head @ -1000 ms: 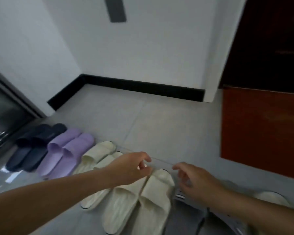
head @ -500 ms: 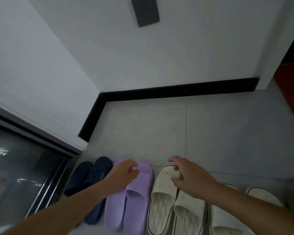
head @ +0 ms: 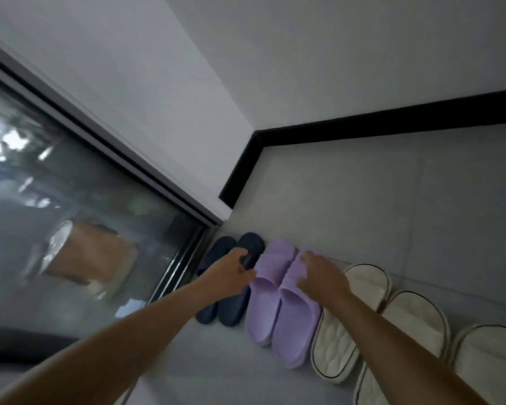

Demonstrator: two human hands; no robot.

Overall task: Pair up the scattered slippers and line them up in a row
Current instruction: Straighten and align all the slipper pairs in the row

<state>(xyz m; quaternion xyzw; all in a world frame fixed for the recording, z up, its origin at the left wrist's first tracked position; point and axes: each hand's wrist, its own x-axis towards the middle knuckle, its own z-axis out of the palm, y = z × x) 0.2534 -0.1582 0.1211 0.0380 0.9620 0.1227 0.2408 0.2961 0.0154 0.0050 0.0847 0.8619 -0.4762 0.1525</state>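
Slippers lie side by side in a row on the grey floor. A navy pair (head: pixel 230 311) is at the left, beside a lilac pair (head: pixel 293 327). Cream slippers (head: pixel 336 344) with dark edging follow on the right, one more (head: pixel 415 317) behind my right forearm and another (head: pixel 492 356) at the frame edge. My left hand (head: pixel 230 277) reaches over the navy pair, with fingers and thumb curled round the strap of the right navy slipper. My right hand (head: pixel 322 277) rests with spread fingers on the strap of the right lilac slipper.
A glass sliding door (head: pixel 70 229) with a metal track runs along the left, close to the navy pair. White walls with a black skirting board (head: pixel 362 125) meet in a corner behind the row. Grey floor tiles (head: pixel 392 200) lie beyond the slippers.
The view swung left and both hands moved left along the row. My left hand went from the lilac pair to the navy slipper; my right hand went from a cream slipper to the lilac one.
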